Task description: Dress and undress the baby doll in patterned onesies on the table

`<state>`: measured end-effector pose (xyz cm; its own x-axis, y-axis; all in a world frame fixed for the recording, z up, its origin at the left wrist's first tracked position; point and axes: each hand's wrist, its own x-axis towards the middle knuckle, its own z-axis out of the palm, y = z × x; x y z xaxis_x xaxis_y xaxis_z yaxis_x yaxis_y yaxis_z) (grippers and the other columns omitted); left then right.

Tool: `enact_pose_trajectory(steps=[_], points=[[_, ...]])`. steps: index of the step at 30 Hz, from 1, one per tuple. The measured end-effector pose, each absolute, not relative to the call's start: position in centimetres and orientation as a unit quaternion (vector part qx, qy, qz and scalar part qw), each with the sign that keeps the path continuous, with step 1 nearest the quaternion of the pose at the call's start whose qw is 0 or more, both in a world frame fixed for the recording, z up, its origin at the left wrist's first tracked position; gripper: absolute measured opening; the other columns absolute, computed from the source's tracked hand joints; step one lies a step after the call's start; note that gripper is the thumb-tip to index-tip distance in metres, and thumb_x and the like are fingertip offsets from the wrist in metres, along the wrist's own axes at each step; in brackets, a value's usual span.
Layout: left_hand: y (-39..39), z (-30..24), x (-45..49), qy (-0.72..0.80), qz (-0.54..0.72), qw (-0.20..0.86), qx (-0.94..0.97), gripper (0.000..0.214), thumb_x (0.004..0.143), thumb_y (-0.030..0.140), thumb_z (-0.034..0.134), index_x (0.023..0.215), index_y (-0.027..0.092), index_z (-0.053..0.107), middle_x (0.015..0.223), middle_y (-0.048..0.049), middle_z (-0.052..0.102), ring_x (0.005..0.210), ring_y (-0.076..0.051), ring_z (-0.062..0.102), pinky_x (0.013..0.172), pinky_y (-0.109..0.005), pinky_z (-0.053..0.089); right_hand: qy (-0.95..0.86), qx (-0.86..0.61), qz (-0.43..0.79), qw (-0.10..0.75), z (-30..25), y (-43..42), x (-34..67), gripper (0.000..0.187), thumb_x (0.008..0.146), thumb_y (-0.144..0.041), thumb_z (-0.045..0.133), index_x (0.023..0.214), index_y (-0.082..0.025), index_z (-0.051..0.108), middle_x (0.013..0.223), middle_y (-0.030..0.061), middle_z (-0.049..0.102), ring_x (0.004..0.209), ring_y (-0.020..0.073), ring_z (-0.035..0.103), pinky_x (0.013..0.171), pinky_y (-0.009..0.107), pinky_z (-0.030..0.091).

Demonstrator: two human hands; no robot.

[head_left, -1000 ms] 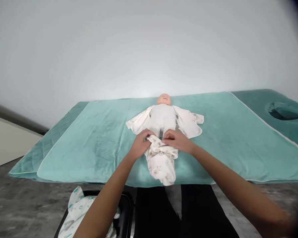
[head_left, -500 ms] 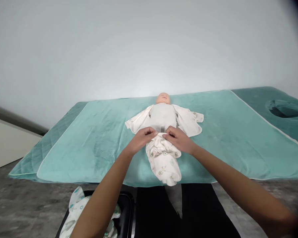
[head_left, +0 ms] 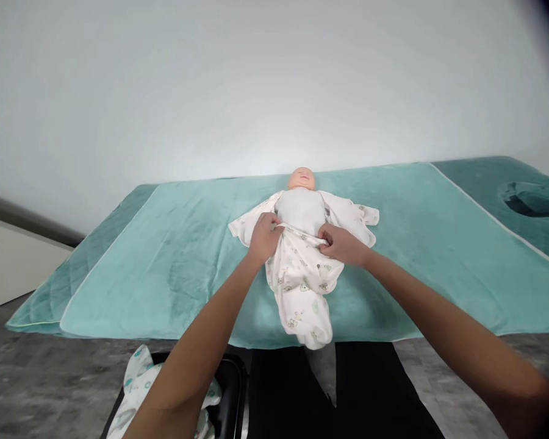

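Note:
A baby doll [head_left: 301,178] lies on its back on a teal-covered bed, head toward the wall. Its white printed shirt [head_left: 354,218] is spread open at both sides, the sleeves out. White printed baby pants [head_left: 302,274] cover the doll's lower body, bunched in folds, with the feet end near the bed's front edge. My left hand [head_left: 264,239] pinches the waistband at its left end. At the right end, my right hand [head_left: 342,244] grips the same waistband with curled fingers. The band is stretched between both hands across the doll's belly.
The teal cover [head_left: 165,262] spreads over the bed, which has a face hole [head_left: 536,200] at far right. A black bin [head_left: 233,390] holding printed cloths [head_left: 139,378] stands on the floor below left. A white panel [head_left: 18,262] is at far left.
Both hands have moved up toward the doll's chest and farther apart, drawing the waistband higher and wider. The pants' gathered folds have smoothed out over the doll's belly.

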<state>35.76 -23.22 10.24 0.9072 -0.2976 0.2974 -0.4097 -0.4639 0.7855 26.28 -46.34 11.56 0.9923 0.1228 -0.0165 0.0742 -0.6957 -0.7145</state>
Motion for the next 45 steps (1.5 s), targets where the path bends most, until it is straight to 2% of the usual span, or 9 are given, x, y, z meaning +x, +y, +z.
enact_pose_trajectory(steps=[4,8,12,14,19,23,36,41,45], points=[[-23.9,10.3,36.6,-0.193,-0.021,0.545,0.816,0.012,0.080,0.016,0.055,0.090,0.022,0.053,0.140,-0.0092,0.057,0.133,-0.023,0.051,0.102,-0.038,0.045,-0.079,-0.887,0.154,0.429,12.1,-48.0,26.6,0.013,0.080,-0.031,0.056,0.081,-0.020,0.049,0.073,-0.0033,0.045,0.066,0.0127,0.038,0.058,0.026,0.029],[-24.0,10.9,36.9,-0.187,-0.064,0.572,0.796,0.009,0.080,0.018,0.059,0.084,0.022,0.052,0.136,-0.0101,0.062,0.131,-0.023,0.055,0.107,-0.039,0.042,-0.093,-0.865,0.198,0.452,11.7,-49.6,26.1,0.032,0.087,-0.043,0.053,0.069,-0.019,0.041,0.068,-0.0034,0.038,0.063,0.0116,0.033,0.057,0.026,0.025],[-23.7,11.5,37.8,-0.194,-0.108,0.572,0.790,0.009,0.076,0.021,0.063,0.080,0.021,0.055,0.123,-0.0083,0.070,0.127,-0.024,0.058,0.106,-0.039,0.040,0.011,-0.900,0.083,0.428,11.0,-50.7,26.4,0.040,0.083,-0.050,0.061,0.066,-0.020,0.041,0.063,-0.0037,0.038,0.061,0.0122,0.034,0.057,0.027,0.025],[-23.7,11.7,38.5,-0.193,-0.135,0.579,0.781,0.010,0.074,0.022,0.066,0.077,0.020,0.056,0.109,-0.0061,0.073,0.123,-0.025,0.061,0.102,-0.037,0.041,0.031,-0.908,-0.003,0.418,10.8,-50.7,27.4,0.035,0.082,-0.047,0.063,0.067,-0.020,0.046,0.068,-0.0021,0.048,0.065,0.0142,0.043,0.060,0.027,0.031],[-24.9,10.7,41.0,-0.178,-0.136,0.586,0.779,0.020,0.078,0.035,0.067,0.077,0.021,0.053,0.068,0.0024,0.062,0.073,-0.017,0.061,0.069,-0.028,0.043,0.070,-0.897,-0.246,0.361,10.4,-49.3,32.1,0.021,0.078,-0.033,0.061,0.069,-0.020,0.046,0.113,0.0071,0.065,0.088,0.0200,0.056,0.079,0.033,0.041],[-26.2,8.2,42.1,-0.152,-0.107,0.608,0.772,0.024,0.083,0.041,0.064,0.079,0.020,0.052,0.065,0.0043,0.054,0.063,-0.013,0.049,0.061,-0.025,0.036,0.163,-0.868,-0.183,0.432,9.4,-49.1,34.5,0.028,0.079,-0.042,0.061,0.067,-0.021,0.047,0.091,0.0042,0.068,0.080,0.0198,0.054,0.078,0.034,0.040],[-28.5,5.9,40.8,-0.165,0.092,0.507,0.841,0.019,0.097,0.039,0.048,0.092,0.021,0.049,0.106,-0.0072,0.063,0.094,-0.020,0.057,0.086,-0.034,0.042,0.129,-0.872,-0.135,0.453,7.0,-52.4,37.7,0.027,0.079,-0.044,0.064,0.075,-0.020,0.053,0.074,-0.0011,0.057,0.075,0.0169,0.049,0.071,0.029,0.036],[-28.3,5.8,40.3,-0.138,0.080,0.521,0.838,0.023,0.095,0.045,0.051,0.093,0.021,0.051,0.099,-0.0052,0.065,0.088,-0.019,0.058,0.083,-0.033,0.043,0.128,-0.885,-0.212,0.394,7.5,-51.5,35.7,0.029,0.083,-0.047,0.062,0.077,-0.021,0.051,0.079,0.0018,0.057,0.077,0.0182,0.049,0.072,0.030,0.036],[-27.7,6.2,40.3,-0.143,0.041,0.533,0.833,0.026,0.092,0.046,0.055,0.087,0.020,0.055,0.085,-0.0007,0.061,0.080,-0.016,0.054,0.076,-0.028,0.041,0.130,-0.909,-0.099,0.383,8.8,-52.5,34.4,0.038,0.086,-0.057,0.059,0.078,-0.021,0.052,0.079,0.0034,0.060,0.074,0.0197,0.050,0.067,0.030,0.034]])
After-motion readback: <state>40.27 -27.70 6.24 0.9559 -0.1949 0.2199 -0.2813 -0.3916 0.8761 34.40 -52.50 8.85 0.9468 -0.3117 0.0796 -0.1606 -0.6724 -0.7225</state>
